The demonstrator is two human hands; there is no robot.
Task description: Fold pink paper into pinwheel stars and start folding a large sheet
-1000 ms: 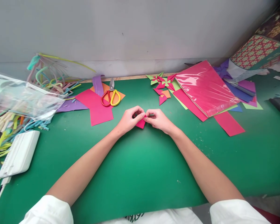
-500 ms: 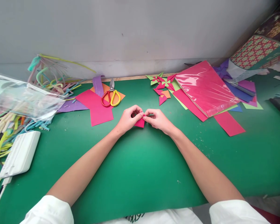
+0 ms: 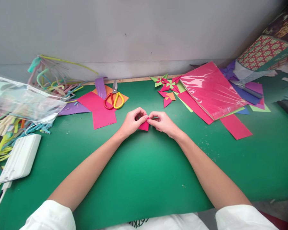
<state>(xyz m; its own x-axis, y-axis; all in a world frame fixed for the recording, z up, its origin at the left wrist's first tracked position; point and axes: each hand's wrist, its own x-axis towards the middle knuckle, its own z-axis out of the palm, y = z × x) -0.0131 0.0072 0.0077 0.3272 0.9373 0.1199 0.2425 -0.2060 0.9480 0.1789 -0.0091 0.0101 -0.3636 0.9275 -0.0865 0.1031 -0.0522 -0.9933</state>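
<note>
Small pink paper (image 3: 144, 126): There it was, mid-table and straight ahead of the person, caught between two hands, one lower corner pointing toward the wearer.

Left hand (image 3: 133, 121): Thumb and forefinger were clamped on the paper's upper part, the thumb laid along the near side; that grip seemed to steady the piece and leave its lower part free.

Right hand (image 3: 164, 123): Thumb and fingertips were pinched together on the upper right edge, right up against the left thumb, presumably because so small a piece needed a close, fine hold. What the hidden fingers behind were doing, I couldn't tell.

Paper against fingers: Most of what showed hung below the left thumb, just left of the right fingertips; only a sliver peeked out where both pinches met.

Scissors (image 3: 114, 92): Over they lay beyond the left hand, partly across a pink sheet (image 3: 104, 119) and orange paper (image 3: 125, 98), handles facing the wearer, perhaps for an easy reach.

Folded stars (image 3: 170, 84): These sat beyond the right hand, near the wall, apparently kept out of the hands' working space.

Wrapped pink pack (image 3: 212, 91): It rested farther right, over loose coloured sheets, likely set aside there within reach.
</note>
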